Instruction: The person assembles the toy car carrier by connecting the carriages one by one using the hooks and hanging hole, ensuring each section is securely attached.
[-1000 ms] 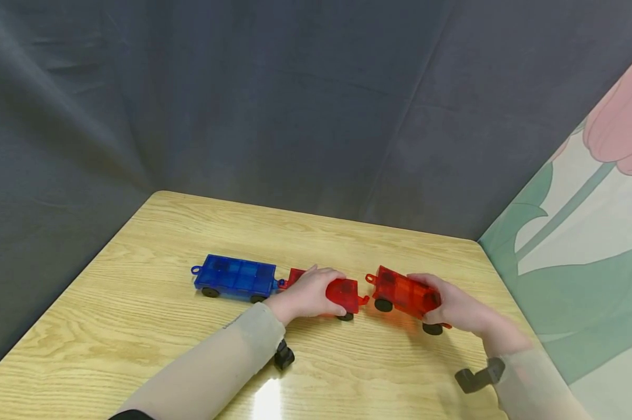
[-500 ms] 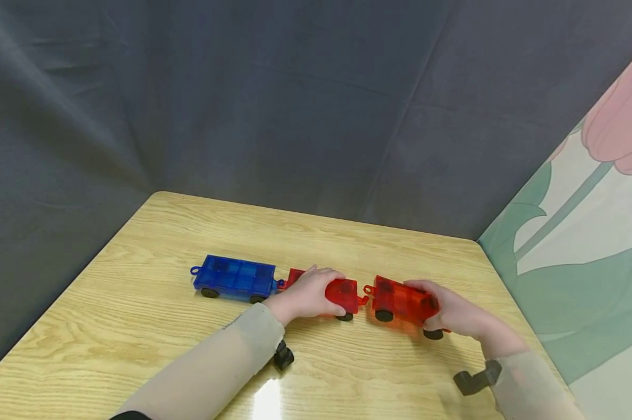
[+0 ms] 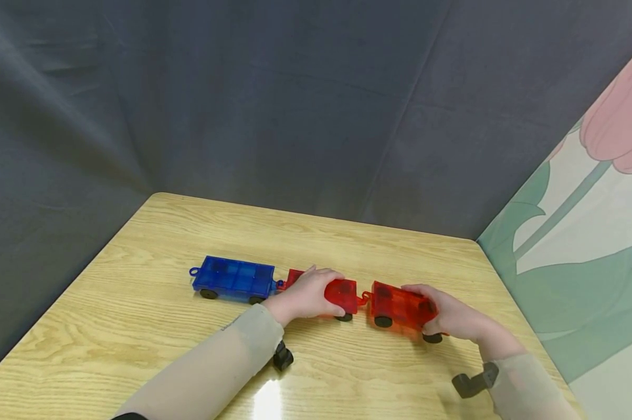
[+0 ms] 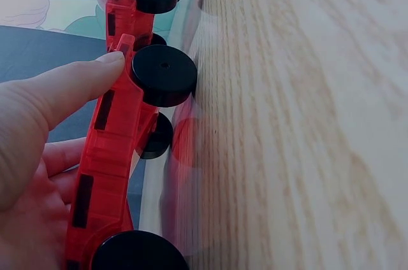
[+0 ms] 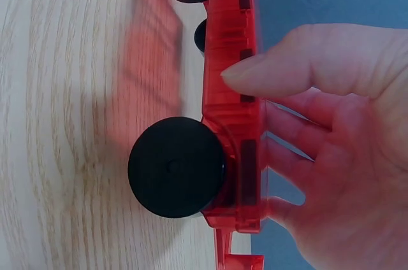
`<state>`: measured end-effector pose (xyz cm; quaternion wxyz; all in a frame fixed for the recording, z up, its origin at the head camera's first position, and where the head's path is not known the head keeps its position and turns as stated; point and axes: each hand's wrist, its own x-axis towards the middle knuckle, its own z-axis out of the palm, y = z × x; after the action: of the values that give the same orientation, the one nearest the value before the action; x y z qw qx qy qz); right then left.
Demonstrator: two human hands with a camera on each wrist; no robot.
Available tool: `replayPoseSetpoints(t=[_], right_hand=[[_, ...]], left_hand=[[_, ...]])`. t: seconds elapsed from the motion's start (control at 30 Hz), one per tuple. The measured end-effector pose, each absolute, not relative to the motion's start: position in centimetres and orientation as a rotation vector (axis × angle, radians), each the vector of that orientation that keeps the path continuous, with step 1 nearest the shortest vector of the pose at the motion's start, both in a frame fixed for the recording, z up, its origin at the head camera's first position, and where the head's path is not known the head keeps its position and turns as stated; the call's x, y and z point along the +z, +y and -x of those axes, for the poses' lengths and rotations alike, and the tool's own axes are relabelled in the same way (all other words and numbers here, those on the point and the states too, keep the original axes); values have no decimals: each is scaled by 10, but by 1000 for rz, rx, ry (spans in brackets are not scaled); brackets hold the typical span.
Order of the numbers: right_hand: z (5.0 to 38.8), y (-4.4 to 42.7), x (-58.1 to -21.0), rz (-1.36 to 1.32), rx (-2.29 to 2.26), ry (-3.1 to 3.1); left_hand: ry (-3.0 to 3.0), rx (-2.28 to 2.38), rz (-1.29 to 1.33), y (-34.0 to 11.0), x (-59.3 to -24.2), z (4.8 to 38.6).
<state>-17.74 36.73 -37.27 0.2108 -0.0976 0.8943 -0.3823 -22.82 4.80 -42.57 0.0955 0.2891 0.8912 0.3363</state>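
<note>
Three see-through toy train cars with black wheels form a row in the head view. My left hand (image 3: 306, 294) grips the middle red car (image 3: 343, 293) from above, thumb on its near side, covering much of it. My right hand (image 3: 452, 314) holds the right end of another red car (image 3: 397, 304) between thumb and fingers. That car's ring (image 3: 367, 296) sits at the middle car's hook (image 3: 361, 301); whether it lies fully over the hook I cannot tell. A blue car (image 3: 235, 277) stands at the left, joined to the middle car.
The cars are on a wooden table (image 3: 190, 350) with a rounded far edge. Behind it hangs a dark grey cloth (image 3: 274, 116). A flower-patterned surface (image 3: 583, 245) borders the right side. Black wrist mounts (image 3: 283, 357) show below both hands.
My right hand has lowered its red car and brought it slightly left, so its ring has come to the middle car's hook. The left hand and blue car have stayed nearly still.
</note>
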Motion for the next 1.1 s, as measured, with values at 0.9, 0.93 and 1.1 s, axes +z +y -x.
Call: replayPoseSetpoints(t=[0.9,0.93,1.1], right_hand=[[179,368,-382,341,-990,2542],[180,368,-383,347,-973,2553],[182,367,-384,379,-928,2588]], left_hand=[[2618,1015,-884,46,-424,227],[2617,1016,-890,46,-424,227],[2617,1014,-905,46,-425,227]])
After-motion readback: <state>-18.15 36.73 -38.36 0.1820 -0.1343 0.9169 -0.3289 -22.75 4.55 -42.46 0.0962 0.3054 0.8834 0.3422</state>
